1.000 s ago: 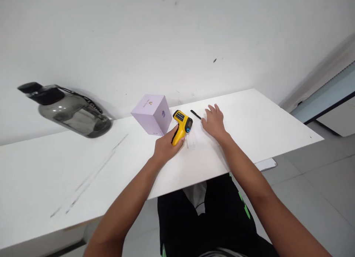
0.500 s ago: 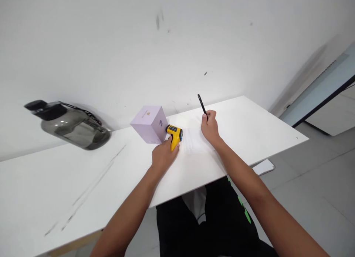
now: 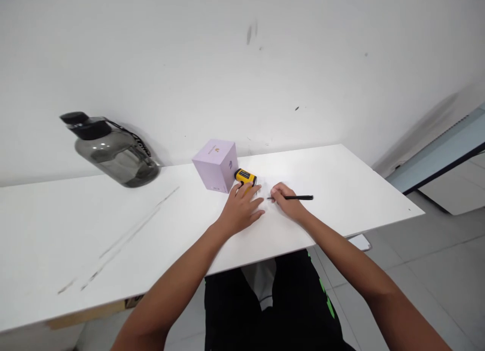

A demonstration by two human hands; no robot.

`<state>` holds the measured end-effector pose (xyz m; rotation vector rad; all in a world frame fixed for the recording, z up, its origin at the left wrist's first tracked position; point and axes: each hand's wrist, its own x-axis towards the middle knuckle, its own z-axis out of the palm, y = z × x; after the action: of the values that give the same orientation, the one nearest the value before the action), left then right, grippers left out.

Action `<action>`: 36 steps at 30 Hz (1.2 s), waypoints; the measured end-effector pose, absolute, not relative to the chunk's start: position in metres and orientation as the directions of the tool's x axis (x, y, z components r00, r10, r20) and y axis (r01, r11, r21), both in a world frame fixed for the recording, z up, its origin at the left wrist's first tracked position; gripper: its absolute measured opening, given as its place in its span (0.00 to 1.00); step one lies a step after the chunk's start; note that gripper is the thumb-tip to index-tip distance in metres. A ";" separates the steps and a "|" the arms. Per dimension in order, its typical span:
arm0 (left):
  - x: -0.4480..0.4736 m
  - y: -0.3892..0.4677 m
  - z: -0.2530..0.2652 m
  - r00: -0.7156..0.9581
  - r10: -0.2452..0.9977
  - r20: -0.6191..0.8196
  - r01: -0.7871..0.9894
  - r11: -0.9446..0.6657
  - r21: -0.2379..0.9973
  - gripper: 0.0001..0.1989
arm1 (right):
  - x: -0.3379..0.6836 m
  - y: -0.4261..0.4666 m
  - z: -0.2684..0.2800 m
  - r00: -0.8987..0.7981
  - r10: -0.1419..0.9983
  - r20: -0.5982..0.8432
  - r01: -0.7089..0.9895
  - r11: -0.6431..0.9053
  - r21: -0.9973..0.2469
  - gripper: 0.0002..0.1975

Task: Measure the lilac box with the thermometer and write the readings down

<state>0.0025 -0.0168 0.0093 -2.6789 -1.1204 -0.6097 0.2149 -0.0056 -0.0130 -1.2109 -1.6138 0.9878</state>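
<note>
My right hand (image 3: 287, 200) grips a black pen (image 3: 301, 197), its tip low over the white paper (image 3: 267, 185) and its shaft lying almost level to the right. My left hand (image 3: 242, 207) rests with fingers spread at the paper's left side, partly over the handle of a yellow and black infrared thermometer gun (image 3: 246, 177). That gun lies on the table against a lilac box (image 3: 214, 165). The paper's edges barely show against the white table, and both hands hide part of it.
At the left a grey translucent bottle (image 3: 121, 159) with a black cap and strap stands near the wall (image 3: 182, 63). The white table (image 3: 129, 209) runs along that wall, with dark scratches on its left part. Below its right front edge is a white flat object (image 3: 359, 242).
My left hand has let go of the thermometer gun and spread its fingers on the paper. The pen has swung from upright to nearly level, its tip now toward the paper. The view has shifted.
</note>
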 end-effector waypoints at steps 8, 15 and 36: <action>0.002 -0.016 0.003 0.676 0.647 0.354 0.676 -0.735 0.052 0.12 | 0.210 -0.010 -0.004 -0.063 0.987 0.150 0.420 0.163 -0.893 0.18; 0.001 -0.014 0.002 0.683 0.647 0.338 0.661 -0.745 0.089 0.13 | 0.212 -0.005 -0.010 -0.098 0.988 0.119 0.429 0.150 -0.891 0.18; 0.001 -0.015 0.003 0.679 0.652 0.339 0.678 -0.734 0.054 0.15 | 0.213 -0.007 -0.007 -0.120 0.989 0.089 0.434 0.133 -0.891 0.18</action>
<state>0.0010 -0.0145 0.0030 -2.8084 -1.1139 -0.5214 0.2130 -0.0074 -0.0067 -1.3963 -1.6667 0.9409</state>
